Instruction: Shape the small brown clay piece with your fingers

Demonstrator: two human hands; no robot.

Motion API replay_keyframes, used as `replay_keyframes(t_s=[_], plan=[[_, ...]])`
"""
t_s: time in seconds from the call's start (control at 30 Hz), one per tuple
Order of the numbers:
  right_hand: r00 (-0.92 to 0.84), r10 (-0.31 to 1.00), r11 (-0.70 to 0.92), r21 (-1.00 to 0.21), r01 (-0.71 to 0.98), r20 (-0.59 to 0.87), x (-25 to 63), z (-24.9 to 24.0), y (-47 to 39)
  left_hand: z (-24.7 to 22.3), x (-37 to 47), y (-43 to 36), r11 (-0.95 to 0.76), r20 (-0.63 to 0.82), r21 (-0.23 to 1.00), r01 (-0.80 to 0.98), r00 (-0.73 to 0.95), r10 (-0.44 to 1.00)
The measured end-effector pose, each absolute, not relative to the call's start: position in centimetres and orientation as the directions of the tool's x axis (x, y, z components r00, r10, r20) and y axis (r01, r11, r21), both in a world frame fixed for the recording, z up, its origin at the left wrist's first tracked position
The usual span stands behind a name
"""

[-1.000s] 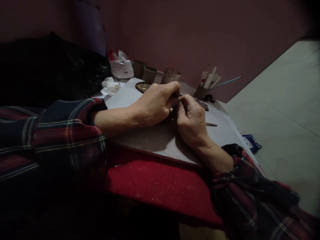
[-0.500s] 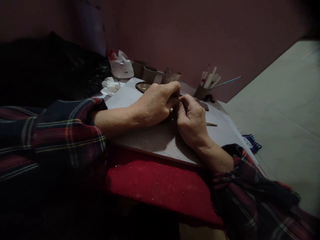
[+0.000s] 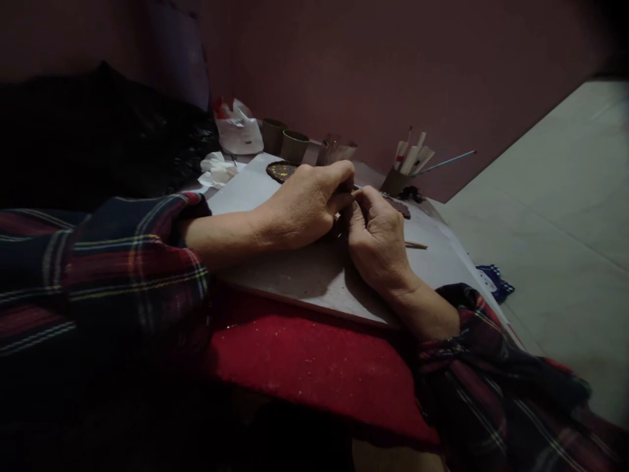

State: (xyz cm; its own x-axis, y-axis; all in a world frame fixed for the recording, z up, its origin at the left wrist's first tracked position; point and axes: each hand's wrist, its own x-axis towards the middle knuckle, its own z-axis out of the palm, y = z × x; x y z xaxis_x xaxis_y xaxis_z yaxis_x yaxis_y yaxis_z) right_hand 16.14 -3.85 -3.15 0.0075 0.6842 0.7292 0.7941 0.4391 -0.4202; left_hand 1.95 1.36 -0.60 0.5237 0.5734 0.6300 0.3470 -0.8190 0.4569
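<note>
A small dark-brown piece (image 3: 338,229), mostly hidden, lies between the curled-in left hand (image 3: 305,204) and right hand (image 3: 377,237), whose exact hold I cannot tell, over the flat white board (image 3: 289,280), where uneven finger pressure could deform it

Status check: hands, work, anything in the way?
Left hand, right hand: curled close together above white board. Anything held: hidden between them. Yellow-flecked brown disc partly behind left hand.
</note>
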Motion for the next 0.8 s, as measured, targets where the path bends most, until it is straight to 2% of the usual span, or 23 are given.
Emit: replay_keyframes(t_s=[0.5, 0.8], plan=[[0.028, 0.703, 0.429, -0.456, 0.779, 0.710, 15.95, -2.97, -4.00, -0.44, 1.79, 1.12, -0.826, 0.622, 0.442, 0.350, 0.544, 0.563], [0.031, 0.704, 0.452, -0.482, 0.751, 0.709, 16.10, -3.05, -4.09, -0.69, 1.98, 1.35, -0.819, 0.654, 0.507, 0.268, 0.499, 0.568]])
